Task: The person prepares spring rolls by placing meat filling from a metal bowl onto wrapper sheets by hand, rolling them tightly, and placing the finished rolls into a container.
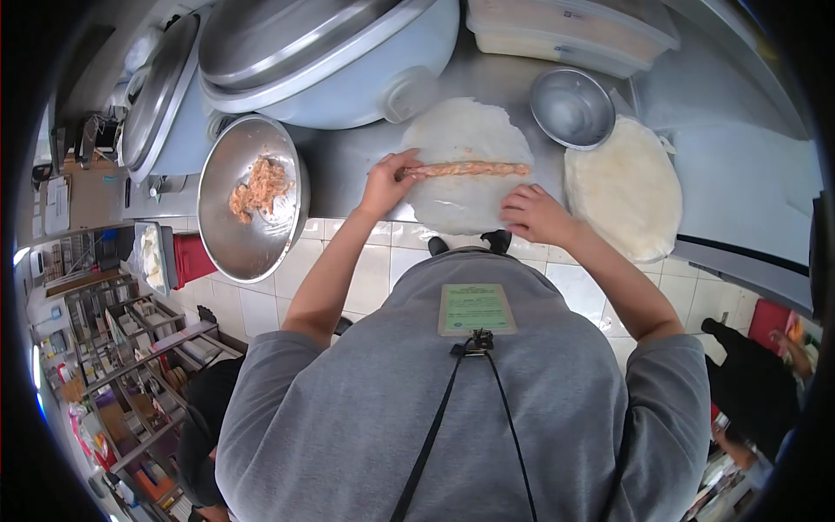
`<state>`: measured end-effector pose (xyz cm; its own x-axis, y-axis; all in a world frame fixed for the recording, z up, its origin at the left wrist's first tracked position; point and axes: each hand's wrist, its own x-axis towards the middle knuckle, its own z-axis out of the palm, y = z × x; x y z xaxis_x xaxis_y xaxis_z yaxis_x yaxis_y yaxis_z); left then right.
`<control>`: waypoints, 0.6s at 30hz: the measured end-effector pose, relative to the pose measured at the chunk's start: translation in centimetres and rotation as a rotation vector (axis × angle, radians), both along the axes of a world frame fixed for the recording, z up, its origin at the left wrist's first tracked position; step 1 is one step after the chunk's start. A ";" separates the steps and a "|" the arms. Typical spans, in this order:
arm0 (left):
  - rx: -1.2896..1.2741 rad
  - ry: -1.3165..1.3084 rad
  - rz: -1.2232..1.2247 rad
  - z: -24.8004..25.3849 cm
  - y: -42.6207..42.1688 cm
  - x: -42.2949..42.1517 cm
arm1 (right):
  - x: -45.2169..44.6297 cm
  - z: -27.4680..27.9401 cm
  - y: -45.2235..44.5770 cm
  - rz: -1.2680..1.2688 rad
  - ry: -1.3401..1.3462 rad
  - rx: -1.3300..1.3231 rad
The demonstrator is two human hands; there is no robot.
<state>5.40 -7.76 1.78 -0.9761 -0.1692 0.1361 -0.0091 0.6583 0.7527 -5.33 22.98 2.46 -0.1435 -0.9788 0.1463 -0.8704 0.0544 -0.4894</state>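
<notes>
A thin, whitish, translucent wrapper sheet (461,200) lies flat on the steel counter. Across its middle runs a long strip of orange-pink minced filling (474,169). My left hand (391,181) is at the strip's left end, fingers bent and closed around that end. On the lower right edge of the sheet rests my right hand (535,213), its fingers a little apart and below the strip, holding nothing that I can see. To the left, a large steel bowl (217,183) holds a lump of the same filling (261,187).
A stack of round white wrappers (622,196) lies at the right, with a small metal bowl (572,109) by its upper edge. Large lidded pots (348,83) and plastic boxes (557,43) line the back. Other people (757,383) stand behind on both sides.
</notes>
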 end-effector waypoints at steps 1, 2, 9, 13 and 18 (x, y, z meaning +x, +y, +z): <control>0.173 -0.100 0.042 -0.1 -0.8 0.1 | -0.5 -0.3 -0.5 0.009 0.001 -0.002; 0.349 -0.199 0.083 -0.3 -1.3 0.1 | -1.3 -0.6 -1.3 0.017 0.014 -0.060; 0.547 -0.416 0.160 0.3 -2.8 -1.4 | -7.9 -4.8 -6.4 -0.680 -0.673 -0.229; 0.291 -0.321 0.177 -2.0 -1.9 -2.3 | -7.6 -5.0 -6.2 -0.771 -0.820 -0.150; 0.202 -0.204 0.296 -2.9 -1.2 -2.2 | -4.9 -1.6 -5.5 -0.703 -0.730 -0.220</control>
